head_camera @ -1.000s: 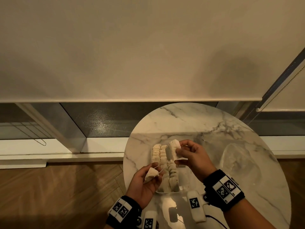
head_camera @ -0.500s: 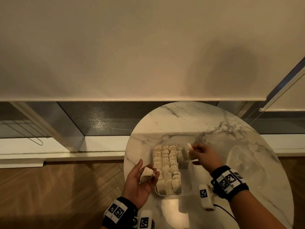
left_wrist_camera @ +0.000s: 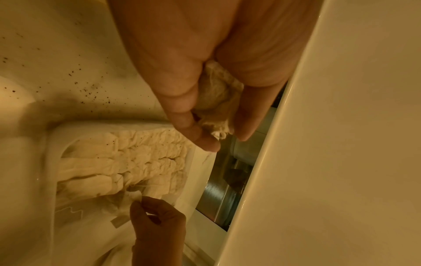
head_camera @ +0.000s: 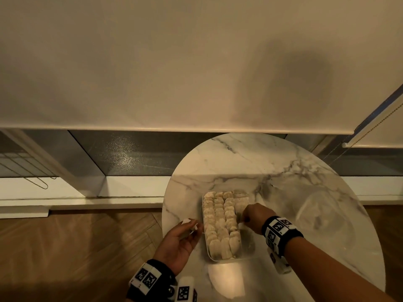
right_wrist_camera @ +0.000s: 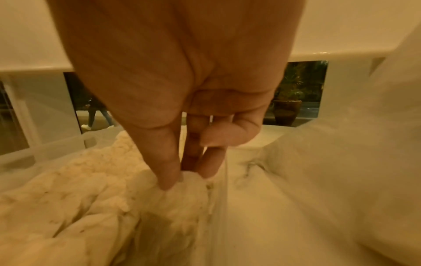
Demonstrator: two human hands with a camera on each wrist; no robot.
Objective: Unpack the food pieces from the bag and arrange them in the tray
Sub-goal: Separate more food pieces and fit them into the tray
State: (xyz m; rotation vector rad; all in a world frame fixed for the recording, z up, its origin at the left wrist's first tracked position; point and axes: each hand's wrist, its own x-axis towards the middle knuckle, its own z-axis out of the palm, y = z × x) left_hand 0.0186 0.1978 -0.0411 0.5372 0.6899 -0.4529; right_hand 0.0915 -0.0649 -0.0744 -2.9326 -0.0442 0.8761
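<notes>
A clear plastic tray (head_camera: pixel 247 247) on the round marble table (head_camera: pixel 229 162) holds rows of pale dumplings (head_camera: pixel 220 219). My right hand (head_camera: pixel 245 216) is down in the tray's right row, its thumb and fingers (right_wrist_camera: pixel 168 180) pinching the top of a dumpling (right_wrist_camera: pixel 182 190) that sits among the others. My left hand (head_camera: pixel 192 225) hovers palm up just left of the tray and holds another dumpling (left_wrist_camera: pixel 214 97) between thumb and fingers. The clear bag (head_camera: pixel 320 216) lies flat on the table to the right.
The table's left edge runs under my left hand, with wooden floor (head_camera: pixel 76 247) below. Behind the table are a low window (head_camera: pixel 135 155) and a drawn roller blind (head_camera: pixel 174 62). The tray's near right corner is bare.
My right hand brought its dumpling from above the tray down into the right row. My left hand drifted left and away from the tray, still holding its piece.
</notes>
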